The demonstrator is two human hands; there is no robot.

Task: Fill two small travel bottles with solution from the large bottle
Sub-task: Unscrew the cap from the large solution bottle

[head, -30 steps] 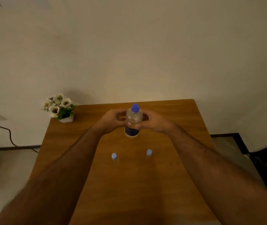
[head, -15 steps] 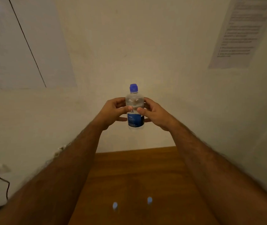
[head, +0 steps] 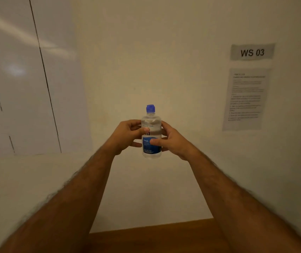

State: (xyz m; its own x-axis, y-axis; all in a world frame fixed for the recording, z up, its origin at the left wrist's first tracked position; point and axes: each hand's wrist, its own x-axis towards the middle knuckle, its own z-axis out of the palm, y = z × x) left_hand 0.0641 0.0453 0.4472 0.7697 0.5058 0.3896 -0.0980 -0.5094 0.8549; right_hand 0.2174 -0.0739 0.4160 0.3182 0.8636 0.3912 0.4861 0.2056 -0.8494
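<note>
Both hands are out in front at arm's length, holding the bottle (head: 151, 132) up in the air between them. The left hand (head: 127, 136) grips the bottle's left side: its fingers curl round behind, and its thumb (head: 143, 130) lies across the front at the upper part of the label. The right hand (head: 173, 140) grips the right side, fingers wrapped round the back and its thumb (head: 155, 141) pressed on the blue part of the label, lower than the left thumb.

The bottle stands upright, well above the bench (head: 155, 238), whose far edge shows as a brown wooden strip at the bottom of the view. The bottle is clear plastic with a blue cap (head: 150, 108) on its neck. Its label is pale above and blue below; on the blue part the word "fresh" can be read, and the finer print under it is too small to make out. The clear liquid inside seems to reach the shoulder, though the level is hard to fix.

On the wall to the right hangs a grey sign (head: 252, 52) reading "WS 03". Just below it is a sheet (head: 245, 98) of printed lines, too blurred to read. On the left is a pale panel (head: 23, 79) crossed by thin dark lines.
</note>
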